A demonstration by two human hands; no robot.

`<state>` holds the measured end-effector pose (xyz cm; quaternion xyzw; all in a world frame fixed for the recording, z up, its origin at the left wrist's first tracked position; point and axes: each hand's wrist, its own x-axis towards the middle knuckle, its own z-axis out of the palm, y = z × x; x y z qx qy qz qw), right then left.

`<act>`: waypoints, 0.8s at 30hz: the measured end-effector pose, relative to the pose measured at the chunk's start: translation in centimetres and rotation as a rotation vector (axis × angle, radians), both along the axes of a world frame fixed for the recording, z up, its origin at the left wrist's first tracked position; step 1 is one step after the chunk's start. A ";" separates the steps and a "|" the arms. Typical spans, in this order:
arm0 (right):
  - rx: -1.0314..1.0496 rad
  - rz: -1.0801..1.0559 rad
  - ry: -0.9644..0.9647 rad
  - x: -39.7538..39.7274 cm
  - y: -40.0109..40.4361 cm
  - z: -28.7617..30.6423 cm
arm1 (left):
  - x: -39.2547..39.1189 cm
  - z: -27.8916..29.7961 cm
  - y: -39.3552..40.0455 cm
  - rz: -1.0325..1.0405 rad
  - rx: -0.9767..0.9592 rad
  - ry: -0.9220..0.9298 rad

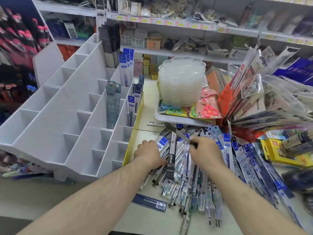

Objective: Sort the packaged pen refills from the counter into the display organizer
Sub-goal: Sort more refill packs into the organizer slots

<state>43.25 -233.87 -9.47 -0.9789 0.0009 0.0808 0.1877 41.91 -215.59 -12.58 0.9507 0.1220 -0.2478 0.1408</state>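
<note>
A big heap of packaged pen refills (191, 168) lies on the counter in front of me. My left hand (149, 152) rests on the heap's left side, fingers curled round a bundle of packs with a blue-labelled one (163, 142) on top. My right hand (205, 150) pinches one grey refill pack (176, 131) that sticks up and to the left, blurred. The white display organizer (71, 106) stands to the left, its stepped compartments mostly bare. Grey 0.5 packs (112, 100) and blue packs (126, 68) stand in its right-hand columns.
A stack of clear scalloped trays (182, 82) sits on a white tray (169, 120) with scissors packs (209, 110) behind the heap. Fanned hanging packets (264, 102) crowd the right, a yellow box (279, 154) beside them. One blue pack (149, 202) lies alone near the front. Shelves fill the back.
</note>
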 end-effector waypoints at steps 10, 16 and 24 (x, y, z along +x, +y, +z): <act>0.018 -0.081 0.062 -2.5 -0.4 -0.5 | -0.4 1.2 -0.1 0.021 -0.055 0.149; -0.147 -0.067 0.076 -3.9 0.2 -0.5 | -0.2 -0.3 -1.8 -0.048 0.128 0.005; -0.016 0.192 0.000 -6.7 2.2 -1.0 | 0.8 -0.4 0.6 0.108 -0.147 -0.018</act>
